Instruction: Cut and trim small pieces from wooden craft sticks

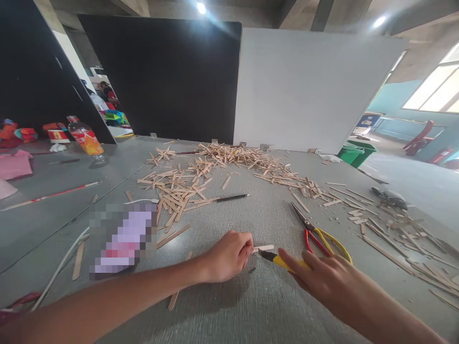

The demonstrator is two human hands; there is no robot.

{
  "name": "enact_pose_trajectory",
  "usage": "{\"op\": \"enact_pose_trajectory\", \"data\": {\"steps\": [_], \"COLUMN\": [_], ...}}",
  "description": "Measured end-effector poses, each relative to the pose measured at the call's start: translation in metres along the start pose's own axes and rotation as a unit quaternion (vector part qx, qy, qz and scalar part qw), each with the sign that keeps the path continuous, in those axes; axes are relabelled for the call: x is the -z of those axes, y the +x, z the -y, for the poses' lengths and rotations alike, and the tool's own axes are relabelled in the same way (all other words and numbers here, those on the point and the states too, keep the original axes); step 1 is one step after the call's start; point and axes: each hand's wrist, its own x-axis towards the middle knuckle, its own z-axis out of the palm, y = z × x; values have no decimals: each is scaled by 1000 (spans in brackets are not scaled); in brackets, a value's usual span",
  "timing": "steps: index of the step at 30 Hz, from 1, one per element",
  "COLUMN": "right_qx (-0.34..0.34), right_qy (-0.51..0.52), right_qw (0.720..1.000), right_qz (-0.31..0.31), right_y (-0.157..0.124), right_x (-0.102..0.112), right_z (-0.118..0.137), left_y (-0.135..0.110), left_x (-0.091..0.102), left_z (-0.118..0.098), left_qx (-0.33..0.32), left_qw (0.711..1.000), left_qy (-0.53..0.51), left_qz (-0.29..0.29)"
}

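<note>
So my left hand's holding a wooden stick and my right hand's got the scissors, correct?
Not quite: the head view shows your right hand holding a yellow knife; the scissors lie on the table. Your left hand does hold a wooden stick.

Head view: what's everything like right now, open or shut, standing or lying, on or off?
Left hand: closed on the stick.
Right hand: closed around the knife.
Stick: one end showing.
Knife: blade out.
Scissors: lying, blades look about shut.
Loose sticks: heaped and scattered.
Bottle: standing, cap on.
Pen: lying.
Lights: on.
</note>
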Motion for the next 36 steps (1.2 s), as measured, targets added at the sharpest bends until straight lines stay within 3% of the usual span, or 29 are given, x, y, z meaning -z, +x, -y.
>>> {"op": "enact_pose_trajectory", "data": {"steps": [6, 12, 17, 18, 22, 24, 29, 31, 34, 36], "right_qx": [28, 30, 22, 23, 36, 33, -16, -6, 23, 16], "right_qy": [107, -87, 110, 110, -74, -87, 156, 101, -79, -95], "right_qw": [993, 995, 993, 993, 996, 995, 987, 994, 996, 995], "right_qz": [30, 36, 38, 35, 34, 28, 44, 35, 26, 18], "right_y": [8, 6, 11, 12, 13, 14, 16, 15, 15, 16], "right_x": [-2, 10, 2, 3, 19, 21, 6, 7, 18, 20], "right_z": [-17, 6, -14, -15, 2, 5, -15, -11, 6, 8], "left_y": [-1, 0, 1, 1, 2, 2, 1, 0, 0, 0], "left_x": [1, 1, 1, 1, 0, 1, 2, 2, 1, 0], "left_z": [0, 3, 0, -1, -2, -2, -4, -4, -2, 0], "left_qx": [-9, -24, -21, -21, -25, -26, -23, -24, -26, -28], "left_qw": [1000, 1000, 999, 999, 999, 999, 999, 999, 999, 999], "left_qy": [-1, 13, 26, 28, 30, 31, 32, 33, 34, 33], "left_qz": [3, 8, -1, -1, 7, 8, 3, 2, 3, 2]}}
